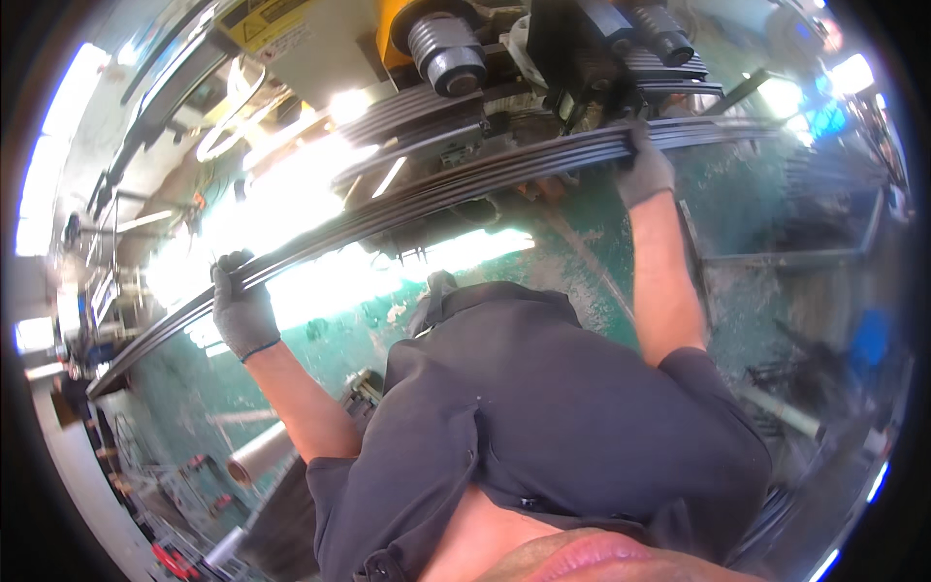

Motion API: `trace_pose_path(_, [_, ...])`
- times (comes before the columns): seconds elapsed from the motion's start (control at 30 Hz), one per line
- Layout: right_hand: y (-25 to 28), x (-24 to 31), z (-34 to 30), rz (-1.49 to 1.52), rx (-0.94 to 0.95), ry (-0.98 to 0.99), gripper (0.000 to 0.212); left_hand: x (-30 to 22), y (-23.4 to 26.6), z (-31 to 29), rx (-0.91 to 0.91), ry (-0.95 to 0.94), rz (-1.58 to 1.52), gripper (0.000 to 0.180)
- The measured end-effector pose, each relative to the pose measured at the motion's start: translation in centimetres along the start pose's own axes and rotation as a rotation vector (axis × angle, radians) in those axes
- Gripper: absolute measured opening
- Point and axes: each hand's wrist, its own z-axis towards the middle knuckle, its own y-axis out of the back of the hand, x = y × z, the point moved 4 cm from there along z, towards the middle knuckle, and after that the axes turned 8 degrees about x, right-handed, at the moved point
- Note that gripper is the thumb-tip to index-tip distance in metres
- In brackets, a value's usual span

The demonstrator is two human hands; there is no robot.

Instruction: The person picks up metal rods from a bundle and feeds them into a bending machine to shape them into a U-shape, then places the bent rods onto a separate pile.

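A bundle of long, thin dark metal bars (436, 192) stretches across in front of me, from the lower left to the upper right. My left hand (242, 308), in a grey glove, is closed round the bundle towards its left end. Farther along to the right, my right hand (646, 171) grips the same bars, also gloved in grey. The bars lie side by side in a flat stack. Behind them stands a machine with a threaded steel bolt end (444, 56) on a yellow part. Some fingertips are hidden behind the bars.
More flat bars (407, 118) lie on the machine just beyond the bundle. A metal frame rack (795, 258) stands on the right. A cardboard-cored roll (260, 456) sits at the lower left on the green floor (582, 252). Bright glare covers part of the left side.
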Motion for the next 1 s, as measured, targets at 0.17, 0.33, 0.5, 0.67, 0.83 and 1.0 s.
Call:
trace_pose_path(0.17, [-12.3,-5.8,-2.7,-0.087,0.001,0.054,0.025,3.5,4.1,8.6,-0.081,0.077,0.123,0.019])
trace_pose_path(0.33, [-15.4,-9.4,0.8,-0.342,0.072,0.138,0.033,10.3,4.1,13.5,0.084,0.253,-0.189,0.017])
trace_pose_path(0.5, [-15.1,-9.7,5.8,-0.121,-0.072,0.068,0.033,11.5,2.9,15.1,-0.1,0.442,-0.457,0.027])
trace_pose_path(0.67, [-13.9,-8.6,8.8,-0.188,-0.124,0.129,0.036,6.4,9.8,17.4,-0.304,0.265,-0.366,0.02])
trace_pose_path(0.83, [-14.7,-9.0,8.4,-0.263,-0.248,0.097,0.039,6.0,9.8,17.9,-0.179,0.226,-0.272,0.014])
trace_pose_path(1.0, [-18.1,-12.6,4.8,-0.437,-0.034,0.148,0.041,11.1,6.2,16.4,-0.082,0.28,-0.252,0.02])
